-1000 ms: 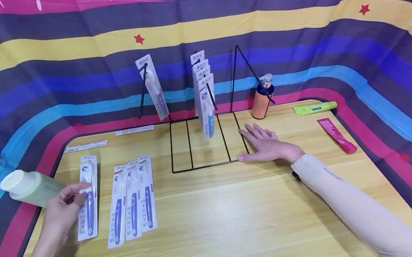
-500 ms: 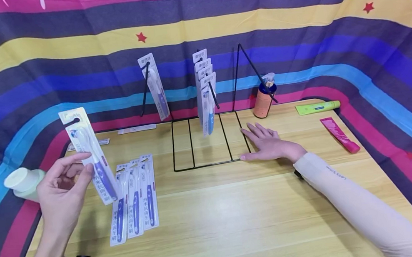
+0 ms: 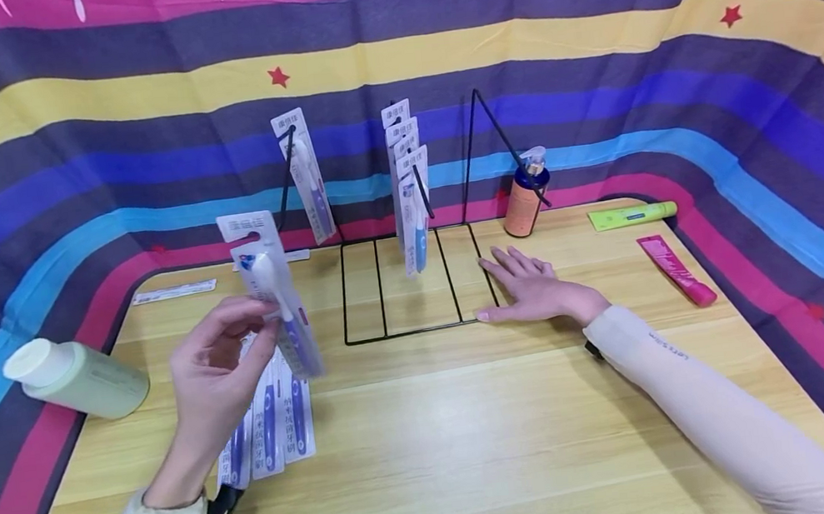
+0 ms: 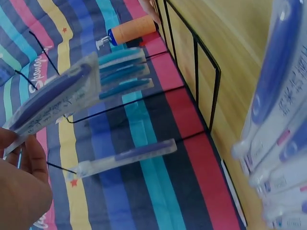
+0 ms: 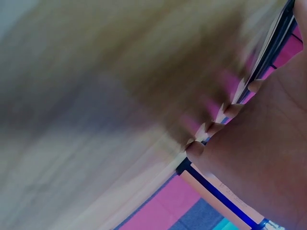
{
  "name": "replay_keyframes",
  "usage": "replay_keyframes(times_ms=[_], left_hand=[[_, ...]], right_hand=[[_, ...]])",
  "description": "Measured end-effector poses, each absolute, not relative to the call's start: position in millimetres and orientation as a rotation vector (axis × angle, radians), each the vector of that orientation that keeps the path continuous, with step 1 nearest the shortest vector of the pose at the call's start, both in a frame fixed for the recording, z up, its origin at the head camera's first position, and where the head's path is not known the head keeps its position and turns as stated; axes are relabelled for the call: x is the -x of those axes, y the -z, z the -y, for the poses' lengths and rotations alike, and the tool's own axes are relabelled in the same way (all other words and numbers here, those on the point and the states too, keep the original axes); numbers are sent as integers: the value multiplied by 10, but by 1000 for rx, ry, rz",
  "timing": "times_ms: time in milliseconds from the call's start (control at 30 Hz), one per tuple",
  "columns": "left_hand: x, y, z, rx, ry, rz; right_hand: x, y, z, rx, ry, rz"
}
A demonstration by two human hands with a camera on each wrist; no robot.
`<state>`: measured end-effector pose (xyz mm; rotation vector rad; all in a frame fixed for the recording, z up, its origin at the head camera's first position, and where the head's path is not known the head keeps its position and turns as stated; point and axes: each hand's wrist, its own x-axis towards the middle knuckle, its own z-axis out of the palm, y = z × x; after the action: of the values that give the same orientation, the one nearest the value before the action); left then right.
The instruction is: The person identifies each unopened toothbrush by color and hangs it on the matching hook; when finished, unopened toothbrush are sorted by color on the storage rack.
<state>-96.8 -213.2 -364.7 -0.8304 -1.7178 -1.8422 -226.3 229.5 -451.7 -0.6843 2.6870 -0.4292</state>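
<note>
My left hand (image 3: 217,378) pinches a purple toothbrush in its blister pack (image 3: 262,260) between thumb and fingers. The pack is raised above the table, card top upward, and partly covers three more purple toothbrush packs (image 3: 270,427) lying side by side. Ahead stands a black wire rack (image 3: 381,294). One purple toothbrush pack (image 3: 309,180) hangs from its left hook, and several blue ones (image 4: 124,74) hang from the middle hook. No pack hangs on the right hook (image 3: 500,132). With fingers spread, my right hand (image 3: 532,290) rests on the table, touching the rack base's right edge.
A pale green bottle (image 3: 93,378) lies at the left. Two thin flat packs, one of them (image 3: 174,292) at the back left, lie near the back edge. An orange pump bottle (image 3: 522,199), a green tube (image 3: 630,216) and a pink tube (image 3: 676,271) are on the right.
My left hand has lifted the toothbrush pack off the table at the left and carried it rightward, toward the rack. My right hand has stayed in place.
</note>
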Motion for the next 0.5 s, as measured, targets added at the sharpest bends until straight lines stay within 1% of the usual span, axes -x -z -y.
replay_keyframes(times_ms=[500], left_hand=[[1234,3814,1963,666,1660,1921]], right_hand=[[2287,4563,-2321,691,423,-2682]])
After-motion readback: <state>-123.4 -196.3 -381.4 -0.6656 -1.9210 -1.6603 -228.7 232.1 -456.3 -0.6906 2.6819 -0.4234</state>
